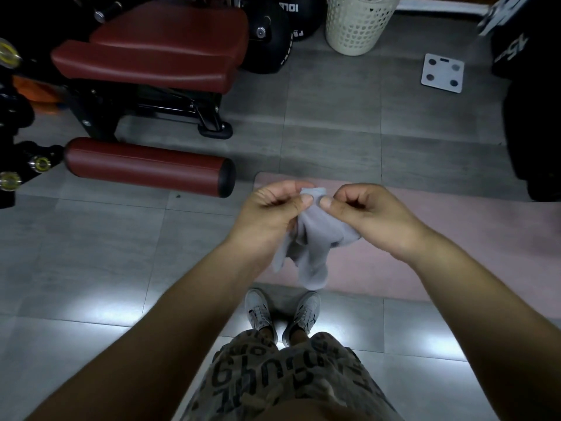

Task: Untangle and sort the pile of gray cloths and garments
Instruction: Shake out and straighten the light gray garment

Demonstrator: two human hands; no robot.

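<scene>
Gray cloth (312, 238) hangs bunched above the pink mat (455, 268), its top edge pinched by left hand (273, 208) and right hand (361, 211); such shallow fingertip grips could let it slip free.

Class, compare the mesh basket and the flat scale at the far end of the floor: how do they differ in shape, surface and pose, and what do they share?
The basket stands upright and tall; the scale lies flat. The basket is round, its walls full of holes; the scale is a square solid plate with four round pads. The basket looks cream, the scale whiter. Both are pale and sit on the gray tiles.
</scene>
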